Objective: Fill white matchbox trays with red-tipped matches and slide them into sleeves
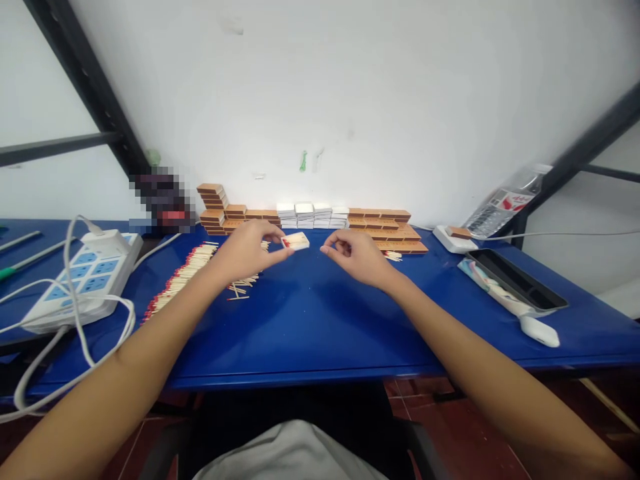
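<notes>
My left hand (247, 252) pinches a small open matchbox tray (296, 241) filled with red-tipped matches, held just above the blue table (310, 320). My right hand (355, 255) hovers close to the tray's right, fingers curled in a loose pinch with nothing visible in them. Under and left of my left hand lie loose matches (180, 277) in a long row and a small scattered heap. Along the wall behind stand stacks of brown matchbox sleeves (385, 223) and white inner trays (310, 215).
A white power strip (85, 277) with cables sits at the left. At the right lie a black tray (517, 280), a white mouse-like device (540, 331), a plastic bottle (505, 203) and a white adapter (453, 237). Black shelf struts frame both sides.
</notes>
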A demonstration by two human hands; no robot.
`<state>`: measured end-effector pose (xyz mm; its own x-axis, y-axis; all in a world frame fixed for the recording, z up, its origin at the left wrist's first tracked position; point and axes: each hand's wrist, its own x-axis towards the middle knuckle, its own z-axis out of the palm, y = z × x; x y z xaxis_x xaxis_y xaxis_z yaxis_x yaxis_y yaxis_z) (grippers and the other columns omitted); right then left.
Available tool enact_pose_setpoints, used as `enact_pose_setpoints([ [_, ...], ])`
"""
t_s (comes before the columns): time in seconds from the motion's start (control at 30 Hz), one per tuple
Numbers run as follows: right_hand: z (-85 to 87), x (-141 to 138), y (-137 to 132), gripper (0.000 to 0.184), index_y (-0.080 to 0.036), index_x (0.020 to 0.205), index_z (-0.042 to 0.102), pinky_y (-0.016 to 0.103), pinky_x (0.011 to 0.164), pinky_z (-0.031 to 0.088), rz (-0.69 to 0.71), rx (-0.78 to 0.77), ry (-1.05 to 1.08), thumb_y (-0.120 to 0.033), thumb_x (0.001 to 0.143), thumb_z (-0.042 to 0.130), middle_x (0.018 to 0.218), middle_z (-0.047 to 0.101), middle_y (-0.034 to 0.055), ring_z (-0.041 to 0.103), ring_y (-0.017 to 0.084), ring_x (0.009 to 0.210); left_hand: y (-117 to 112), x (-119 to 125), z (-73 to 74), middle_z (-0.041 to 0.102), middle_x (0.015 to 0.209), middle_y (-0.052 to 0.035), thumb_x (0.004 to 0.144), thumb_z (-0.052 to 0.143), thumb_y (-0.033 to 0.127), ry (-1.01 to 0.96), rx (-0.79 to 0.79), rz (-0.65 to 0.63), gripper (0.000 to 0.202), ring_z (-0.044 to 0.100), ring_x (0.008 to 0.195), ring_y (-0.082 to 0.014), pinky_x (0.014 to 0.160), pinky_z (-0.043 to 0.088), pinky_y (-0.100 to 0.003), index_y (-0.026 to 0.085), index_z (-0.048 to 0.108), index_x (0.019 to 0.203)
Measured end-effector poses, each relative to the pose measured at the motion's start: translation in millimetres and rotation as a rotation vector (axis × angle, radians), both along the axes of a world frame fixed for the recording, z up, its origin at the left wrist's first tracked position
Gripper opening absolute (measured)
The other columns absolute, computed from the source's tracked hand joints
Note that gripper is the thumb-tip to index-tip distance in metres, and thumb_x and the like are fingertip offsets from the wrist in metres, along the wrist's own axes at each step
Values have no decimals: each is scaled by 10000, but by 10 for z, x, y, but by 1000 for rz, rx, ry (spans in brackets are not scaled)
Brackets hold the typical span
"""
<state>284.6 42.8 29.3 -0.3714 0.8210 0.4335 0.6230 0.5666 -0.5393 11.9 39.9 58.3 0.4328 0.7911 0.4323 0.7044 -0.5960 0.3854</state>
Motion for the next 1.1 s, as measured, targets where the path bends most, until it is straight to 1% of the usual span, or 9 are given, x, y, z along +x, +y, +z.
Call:
enact_pose_setpoints([
  [0.13, 158, -300, -146, 179, -191, 895, 731, 290, 654, 360, 192, -47, -163, -337, 976, 667, 755, 643, 9, 540, 149, 684, -54, -269, 257, 784, 962, -69, 843, 738, 536, -21, 31, 129, 349, 704, 914, -259, 816, 543, -368, 208, 780, 954],
  [0.23, 166, -653, -247, 120, -185, 920, 752, 284, 668, 379, 400, -147, -231, -297, 953, 721, 801, 692, 12, 584, 144, 709, -282, -429, 291, 783, 997, -64, 859, 722, 544, 9, 71, 167, 343, 710, 931, -269, 840, 552, -386, 221, 764, 967],
  [0.33, 38, -1082, -302, 109, -180, 973, 746, 291, 676, 374, 435, -129, -274, -283, 939, 750, 857, 713, 31, 604, 163, 764, -581, -581, 207, 774, 992, -55, 889, 687, 548, 59, 162, 258, 313, 696, 913, -277, 833, 541, -407, 250, 749, 966],
  [0.43, -102, -1448, -318, 250, -189, 959, 712, 298, 653, 361, 400, -72, -308, -438, 951, 737, 951, 731, 65, 623, 202, 826, -853, -709, 69, 771, 1069, -42, 910, 678, 548, 22, 195, 316, 310, 695, 969, -283, 834, 545, -400, 280, 733, 1055],
  [0.53, -111, -1543, -314, 264, -197, 1013, 693, 301, 651, 362, 351, 2, -365, -458, 974, 697, 1099, 728, 100, 637, 225, 885, -1059, -765, -69, 759, 1083, -22, 923, 684, 565, -1, 189, 346, 309, 692, 966, -268, 859, 542, -393, 292, 717, 1063],
  [0.67, 73, -972, -280, 174, -183, 946, 702, 299, 687, 381, 315, -18, -403, -355, 960, 724, 992, 725, 85, 624, 210, 857, -1238, -684, -238, 761, 1054, -7, 910, 725, 552, -103, 95, 275, 318, 694, 867, -230, 815, 556, -361, 303, 724, 1106],
  [0.83, 211, 571, -76, 310, -191, 917, 750, 312, 679, 416, -4, -95, -138, -481, 966, 653, 845, 727, 62, 603, 192, 737, -1267, -350, -359, 752, 1014, -18, 927, 723, 508, -101, -18, 124, 275, 692, 927, -227, 853, 557, -357, 291, 745, 1095],
  [0.97, 77, 1543, 156, 494, -165, 818, 767, 334, 620, 382, -263, -98, -128, -657, 824, 718, 680, 649, 58, 516, 187, 641, -1049, 57, -282, 751, 981, -20, 913, 733, 474, -41, -161, -73, 216, 686, 892, -218, 816, 555, -352, 281, 766, 1005],
  [1.1, -148, 1810, 269, 553, -163, 832, 786, 337, 600, 366, -224, -180, -124, -710, 763, 736, 667, 654, 59, 500, 178, 614, -606, 447, -185, 751, 921, -23, 876, 761, 455, -20, -184, -188, 232, 683, 823, -206, 754, 540, -335, 249, 777, 981],
])
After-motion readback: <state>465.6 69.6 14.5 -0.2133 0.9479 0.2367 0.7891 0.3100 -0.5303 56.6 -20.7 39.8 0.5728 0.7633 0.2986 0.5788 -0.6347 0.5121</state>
